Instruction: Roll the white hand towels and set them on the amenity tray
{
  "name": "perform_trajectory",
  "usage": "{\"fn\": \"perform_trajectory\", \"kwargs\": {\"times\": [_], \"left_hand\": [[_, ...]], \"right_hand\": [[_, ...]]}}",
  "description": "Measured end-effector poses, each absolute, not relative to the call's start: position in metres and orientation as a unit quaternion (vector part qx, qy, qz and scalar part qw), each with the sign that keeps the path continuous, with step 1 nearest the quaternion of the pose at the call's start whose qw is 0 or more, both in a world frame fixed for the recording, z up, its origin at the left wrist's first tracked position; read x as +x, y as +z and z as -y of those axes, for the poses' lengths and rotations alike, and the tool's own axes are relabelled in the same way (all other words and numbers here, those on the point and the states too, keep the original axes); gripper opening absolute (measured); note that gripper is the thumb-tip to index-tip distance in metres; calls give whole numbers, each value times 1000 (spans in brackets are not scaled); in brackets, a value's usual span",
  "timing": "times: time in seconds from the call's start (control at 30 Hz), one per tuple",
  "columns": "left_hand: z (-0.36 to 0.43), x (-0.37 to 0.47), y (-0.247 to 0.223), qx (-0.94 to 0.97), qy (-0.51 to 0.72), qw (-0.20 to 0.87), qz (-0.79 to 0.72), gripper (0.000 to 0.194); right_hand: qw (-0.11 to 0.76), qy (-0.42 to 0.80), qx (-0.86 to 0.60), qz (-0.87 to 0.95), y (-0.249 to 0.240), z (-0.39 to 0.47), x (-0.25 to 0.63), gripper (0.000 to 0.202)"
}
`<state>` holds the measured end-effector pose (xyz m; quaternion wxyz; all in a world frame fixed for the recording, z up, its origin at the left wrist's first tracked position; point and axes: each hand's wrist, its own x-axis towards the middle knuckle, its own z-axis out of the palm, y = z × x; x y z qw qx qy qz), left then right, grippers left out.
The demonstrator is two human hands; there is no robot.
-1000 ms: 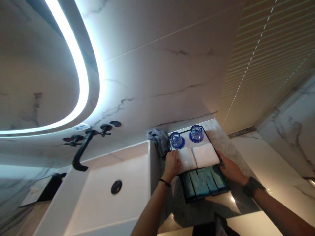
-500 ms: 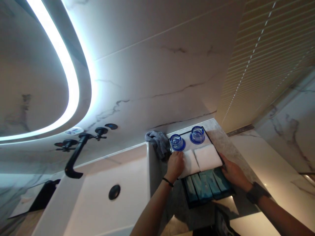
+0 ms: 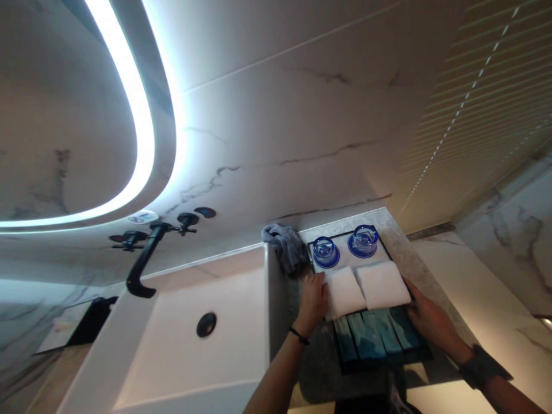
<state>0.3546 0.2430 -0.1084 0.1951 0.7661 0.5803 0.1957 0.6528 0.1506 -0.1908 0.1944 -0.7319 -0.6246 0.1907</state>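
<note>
Two bare hands flank a black-edged, pale-based rectangular tray point(image 3: 344, 256), which lies between the two sets of fingers on a grey stone-look surface point(image 3: 409, 253). The left hand point(image 3: 314, 298), with a thin black band point(image 3: 299, 336) at its wrist, has its fingers bent at the tray's left side, their tips against the outer edge of a white folded cloth point(image 3: 346, 294). The right hand point(image 3: 432, 323), with a dark wide-strapped wristband point(image 3: 479, 368), lays its fingers along the tray's right side, next to a second white folded cloth point(image 3: 383, 284); how much of these fingers goes under the rim is hidden, so I cannot tell whether either hand grips firmly or only touches. Both cloths lie side by side between the fingers. Just beyond the fingers, at the tray's far end, sit two clear blue round glass vessels, a left one point(image 3: 325, 251) and a right one point(image 3: 363, 240), each on a blue disc. Nearer the body than the fingers is a row of flat teal packets point(image 3: 374, 334) within a dark border. Past the left fingers, beside the tray's far left corner, a crumpled grey fabric cloth point(image 3: 286, 248) lies bunched. Left of the left fingers is a white rectangular basin point(image 3: 233, 345) with a round black drain point(image 3: 206, 325), and farther left a curved black metal tap point(image 3: 144, 269).
</note>
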Motion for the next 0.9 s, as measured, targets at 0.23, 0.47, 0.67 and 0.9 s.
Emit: {"fn": "perform_trajectory", "kwargs": {"times": [0.23, 0.47, 0.67, 0.9], "left_hand": [[-241, 350, -117, 733, 245, 266, -576, 36], [-231, 349, -134, 676, 295, 318, -596, 40], [-230, 352, -126, 711, 272, 320, -564, 36], [-355, 320, -83, 668, 195, 55, -716, 62]], "right_hand": [[187, 203, -740, 613, -194, -136, 661, 65], [176, 215, -749, 602, -203, -117, 674, 65], [177, 223, -771, 569, -211, -98, 704, 67], [182, 212, -783, 555, -225, -70, 721, 65]]}}
